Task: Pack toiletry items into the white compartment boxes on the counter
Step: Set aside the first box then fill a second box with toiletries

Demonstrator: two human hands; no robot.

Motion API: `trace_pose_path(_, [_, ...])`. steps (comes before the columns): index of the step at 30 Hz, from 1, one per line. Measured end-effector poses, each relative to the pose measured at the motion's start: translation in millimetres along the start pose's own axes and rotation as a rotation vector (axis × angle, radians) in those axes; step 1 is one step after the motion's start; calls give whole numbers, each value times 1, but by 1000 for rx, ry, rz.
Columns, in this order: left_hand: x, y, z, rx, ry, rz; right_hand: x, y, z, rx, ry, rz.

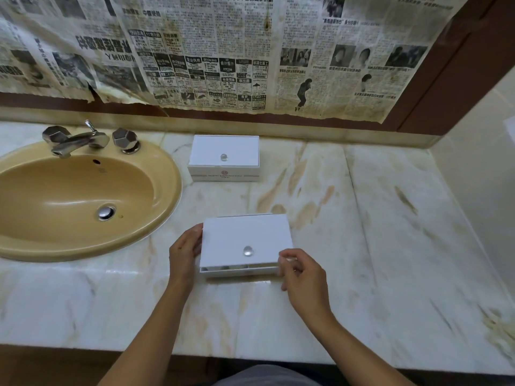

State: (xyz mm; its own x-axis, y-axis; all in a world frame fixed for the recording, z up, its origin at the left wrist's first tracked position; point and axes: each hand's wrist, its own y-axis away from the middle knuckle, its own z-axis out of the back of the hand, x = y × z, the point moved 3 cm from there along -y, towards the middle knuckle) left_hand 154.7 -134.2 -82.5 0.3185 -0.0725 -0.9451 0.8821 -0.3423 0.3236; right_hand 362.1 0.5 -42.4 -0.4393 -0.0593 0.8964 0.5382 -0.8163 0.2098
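Observation:
A white box [245,235] with a clear round knob on its lid sits on the marble counter [376,246] in front of me. Its lid is slightly raised at the front, showing a dark gap with some items inside that I cannot make out. My left hand [185,253] grips the box's left side. My right hand [302,273] pinches the lid's front right corner. A second white box [224,158], lid closed, with a knob and a red logo on its front, stands farther back near the wall.
A tan oval sink [75,199] with a chrome tap [75,140] and two faceted handles fills the left. Newspaper sheets [223,51] cover the wall above the counter. A side wall [485,176] bounds the right.

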Motion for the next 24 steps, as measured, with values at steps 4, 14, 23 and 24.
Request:
trace_pose_path(4, [6,-4,5,2,-26,36,-11,1,-6,17,35,-32])
trace_pose_path(14, [1,12,-2,-52,-108,-22,6,-24,8,-96,94,-31])
trace_pose_path(23, [6,18,-9,-85,-10,17,-1,-28,-15,88,-30,-140])
trace_pose_path(24, [6,18,-12,-80,-13,16,-3,-29,-14,75,-33,-148])
